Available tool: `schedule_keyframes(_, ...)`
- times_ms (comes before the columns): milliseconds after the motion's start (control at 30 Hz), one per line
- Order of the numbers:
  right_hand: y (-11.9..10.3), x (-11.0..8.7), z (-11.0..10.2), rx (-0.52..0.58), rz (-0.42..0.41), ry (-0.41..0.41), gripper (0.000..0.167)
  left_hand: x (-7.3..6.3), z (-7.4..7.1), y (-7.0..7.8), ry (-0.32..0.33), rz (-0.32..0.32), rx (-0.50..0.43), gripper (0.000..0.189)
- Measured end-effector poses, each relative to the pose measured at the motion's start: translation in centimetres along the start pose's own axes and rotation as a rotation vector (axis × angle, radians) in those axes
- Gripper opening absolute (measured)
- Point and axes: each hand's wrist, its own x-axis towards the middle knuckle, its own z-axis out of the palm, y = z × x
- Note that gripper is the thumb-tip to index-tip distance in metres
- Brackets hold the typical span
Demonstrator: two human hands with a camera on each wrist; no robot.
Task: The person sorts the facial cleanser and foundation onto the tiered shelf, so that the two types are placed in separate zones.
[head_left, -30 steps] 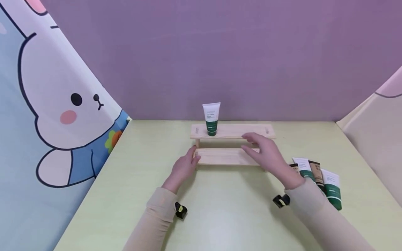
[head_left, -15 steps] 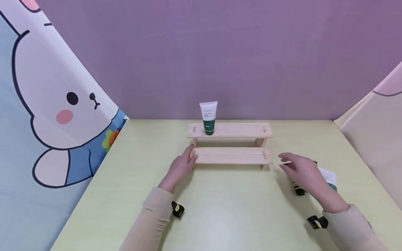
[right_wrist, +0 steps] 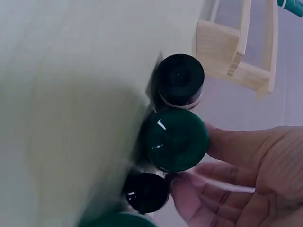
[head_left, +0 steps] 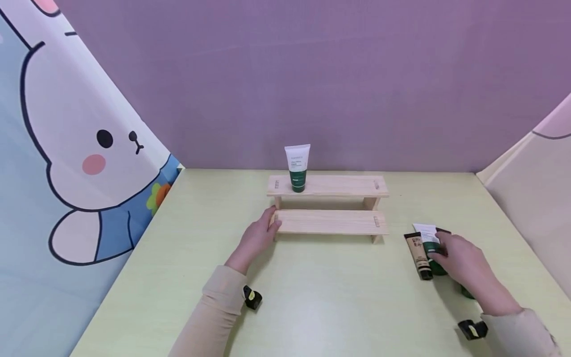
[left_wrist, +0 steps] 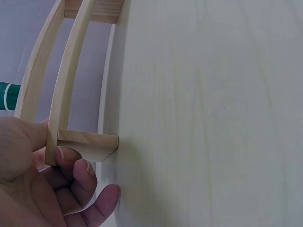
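Note:
A two-tier wooden stand point(head_left: 332, 221) sits toward the back of the table. My left hand point(head_left: 256, 240) grips the left end of its lower board; in the left wrist view the thumb lies over the board and curled fingers point(left_wrist: 85, 175) are beneath. On the upper board a white and green squeeze tube point(head_left: 298, 168) stands upright on its cap. To the right, my right hand point(head_left: 466, 263) pinches a second white and green tube point(head_left: 426, 233), thumb and fingers at opposite sides of its green cap point(right_wrist: 177, 140). A gold tube with a black cap point(head_left: 418, 255) lies beside it.
Another black cap point(right_wrist: 147, 192) and another green cap point(right_wrist: 118, 221) show by the right fingers; those tubes are mostly hidden by the hand in the head view. A purple backdrop point(head_left: 330, 84) rises behind the table point(head_left: 321, 297), and a rabbit-print cloth point(head_left: 89, 134) hangs at left.
My right hand has moved from the stand's right end, right and toward me, to the lying tubes, and its fingers have closed on one. The left hand keeps its grip on the stand.

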Motion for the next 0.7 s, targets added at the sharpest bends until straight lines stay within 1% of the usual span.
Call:
schedule_keyframes(33, 0.06, -0.01, 0.08, 0.003, 0.002, -0.001, 0.032, 0.05, 0.01, 0.00, -0.001, -0.004, -0.001, 0.053)
schedule_keyframes(100, -0.03, 0.04, 0.14, 0.009, 0.024, -0.021, 0.030, 0.14, 0.00, -0.03, -0.003, -0.006, -0.002, 0.053)
schedule_keyframes(200, -0.38, 0.33, 0.01, 0.004, 0.058, -0.057, 0.036, 0.16, 0.00, -0.06, -0.005, -0.009, -0.006, 0.052)
schedule_keyframes(300, -0.64, 0.69, -0.08, -0.007, 0.096, -0.100, 0.047, 0.12, 0.03, -0.05, -0.008, -0.009, -0.014, 0.052)
schedule_keyframes(400, -0.70, 0.92, -0.08, -0.005, 0.113, -0.120, 0.054, 0.06, 0.05, -0.06, -0.007, -0.004, -0.018, 0.052)
schedule_keyframes(567, -0.65, 0.94, 0.08, 0.011, 0.117, -0.119, 0.062, -0.02, -0.03, 0.04, -0.004, 0.000, -0.018, 0.052)
schedule_keyframes(700, -0.67, 0.64, 0.23, 0.032, 0.113, -0.102, 0.061, -0.03, -0.03, 0.02, 0.000, 0.000, -0.013, 0.052)
